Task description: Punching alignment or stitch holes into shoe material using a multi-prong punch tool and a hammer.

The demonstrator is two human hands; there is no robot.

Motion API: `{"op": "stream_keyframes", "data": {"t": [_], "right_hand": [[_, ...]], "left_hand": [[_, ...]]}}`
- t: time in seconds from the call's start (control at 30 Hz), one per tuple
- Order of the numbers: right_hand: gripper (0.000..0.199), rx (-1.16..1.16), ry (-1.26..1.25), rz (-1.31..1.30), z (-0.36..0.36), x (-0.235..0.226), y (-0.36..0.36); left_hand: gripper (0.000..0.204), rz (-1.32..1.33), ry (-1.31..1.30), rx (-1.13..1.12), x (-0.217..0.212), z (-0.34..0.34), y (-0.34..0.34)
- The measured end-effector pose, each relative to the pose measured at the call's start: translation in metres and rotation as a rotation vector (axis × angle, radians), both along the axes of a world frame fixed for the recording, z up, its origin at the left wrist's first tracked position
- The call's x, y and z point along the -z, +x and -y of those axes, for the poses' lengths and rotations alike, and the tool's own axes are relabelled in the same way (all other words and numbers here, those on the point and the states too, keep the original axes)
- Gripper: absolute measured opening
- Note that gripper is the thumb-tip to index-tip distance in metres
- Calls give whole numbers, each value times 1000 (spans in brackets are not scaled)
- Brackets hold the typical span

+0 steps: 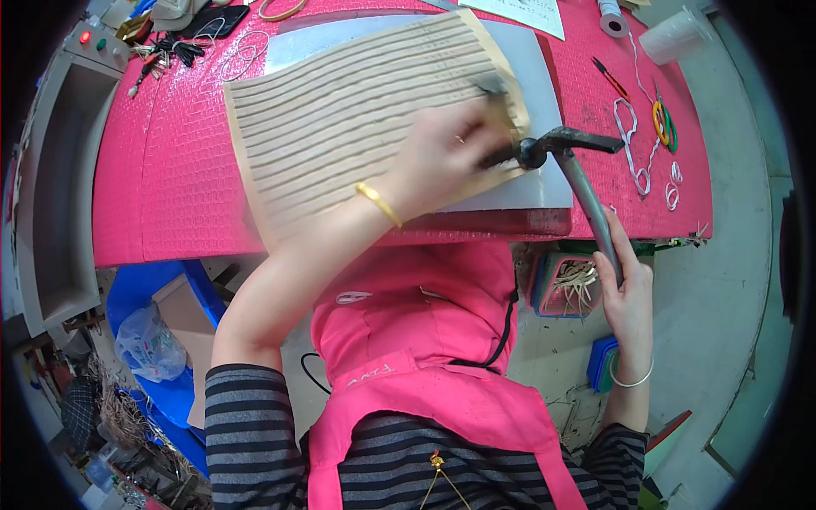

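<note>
My right hand (627, 285) is wrapped round the metal handle of a claw hammer (588, 202), whose dark head is raised over the right side of the work. Close beside the hammer head, my left hand (442, 157) is closed on a short upright tool (499, 95) with a greyish top. That tool is smeared by motion, so its kind is unclear. Beneath the left hand lies a tan sheet (331, 110) with many parallel dark lines or narrow strips across it. A pale board (554, 183) is under the sheet. Its contact with the tool's lower end is hidden.
Pink matting (170, 195) covers the table. At right are green-and-yellow scissors (664, 123), red-handled cutters (609, 78), white cord (627, 140) and a translucent cup (676, 36). Below the edge hangs a basket of strips (571, 285); a blue bin (161, 276) stands left.
</note>
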State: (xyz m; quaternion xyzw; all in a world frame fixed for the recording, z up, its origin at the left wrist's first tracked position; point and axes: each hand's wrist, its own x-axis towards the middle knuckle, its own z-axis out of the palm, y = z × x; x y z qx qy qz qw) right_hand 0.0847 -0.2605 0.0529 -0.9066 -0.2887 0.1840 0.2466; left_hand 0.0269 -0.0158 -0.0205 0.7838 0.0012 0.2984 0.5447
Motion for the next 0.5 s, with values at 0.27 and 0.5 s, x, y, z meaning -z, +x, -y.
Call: {"op": "stream_keyframes", "data": {"t": [0.27,0.5], "right_hand": [[44,-23,172,584,51,54,72],[52,-128,353,204,-68,55,103]], "left_hand": [[22,-264,-282,-465,-27,-33,-126],[19,-15,-819,-730,-12,-3,-260]]}}
